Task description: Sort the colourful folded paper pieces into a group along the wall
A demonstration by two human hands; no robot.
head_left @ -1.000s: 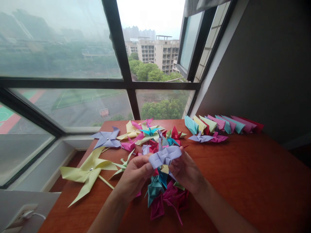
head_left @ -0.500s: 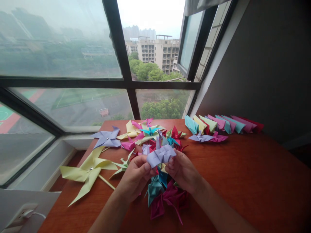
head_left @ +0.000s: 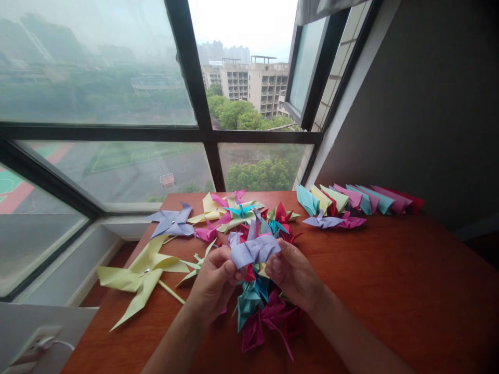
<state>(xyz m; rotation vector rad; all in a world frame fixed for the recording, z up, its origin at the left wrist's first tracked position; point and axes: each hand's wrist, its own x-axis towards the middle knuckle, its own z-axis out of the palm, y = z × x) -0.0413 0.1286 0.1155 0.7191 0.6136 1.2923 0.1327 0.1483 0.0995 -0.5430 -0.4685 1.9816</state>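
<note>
A small folded lavender paper piece [head_left: 255,250], with crossing creases on its face, is held up over the middle of the table. My left hand [head_left: 214,283] pinches its left end between thumb and fingers. At the right end, my right hand [head_left: 294,272] grips it the same way. Below and behind the hands lies a heap of folded paper figures, among them a teal one [head_left: 249,304] and a magenta one [head_left: 268,322]. Part of the heap is hidden by my hands and the held paper.
On the left of the brown table [head_left: 390,291] lie a yellow pinwheel [head_left: 146,271] with a stick and a purple pinwheel [head_left: 172,222]. Folded paper pieces [head_left: 358,200] stand in a row at the back right, behind a lavender paper boat [head_left: 323,221]. A window rises behind the table.
The folded lavender paper has shifted slightly left and tilted a little between my hands. Both hands keep their grip, and the things on the table stay where they were.
</note>
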